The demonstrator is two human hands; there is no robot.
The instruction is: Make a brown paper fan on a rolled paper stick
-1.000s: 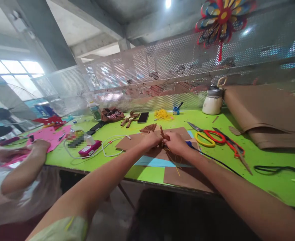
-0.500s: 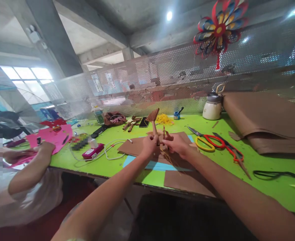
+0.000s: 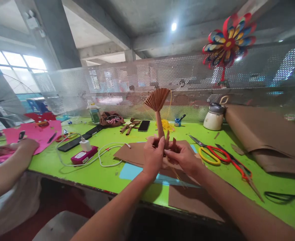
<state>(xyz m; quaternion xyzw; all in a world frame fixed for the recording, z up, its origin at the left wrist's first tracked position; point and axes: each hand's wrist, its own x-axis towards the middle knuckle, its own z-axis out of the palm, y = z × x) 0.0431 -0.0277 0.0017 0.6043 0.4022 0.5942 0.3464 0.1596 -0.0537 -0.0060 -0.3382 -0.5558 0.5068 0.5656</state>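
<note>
Upright above the table stands a brown paper craft piece, a pleated paper fan (image 3: 158, 99) on a rolled paper stem (image 3: 159, 124). Around the base of that stem my left hand (image 3: 154, 154) is closed, thumb on the near side. My right hand (image 3: 184, 156) pinches the lower part of the same piece, close beside the left. Small folded brown paper strips (image 3: 167, 139) poke up between my hands, and thin yellow strands hang below them. Exactly what the fingertips grip is partly hidden. Beneath lie brown paper sheets (image 3: 129, 153) and blue paper (image 3: 129, 172).
Right of my hands lie yellow-handled scissors (image 3: 209, 156) and red-handled scissors (image 3: 242, 169). A lidded jar (image 3: 213, 117) and folded brown paper (image 3: 265, 134) stand behind. Left are a purple power adapter (image 3: 84, 155), white cable (image 3: 100, 157) and another person's hand (image 3: 28, 145) on pink paper. A phone (image 3: 143, 126) lies behind.
The fan has risen and turned so that its pleats spread toward me, its stem now more upright. Both hands stay close together on the piece. The camera view has shifted.
</note>
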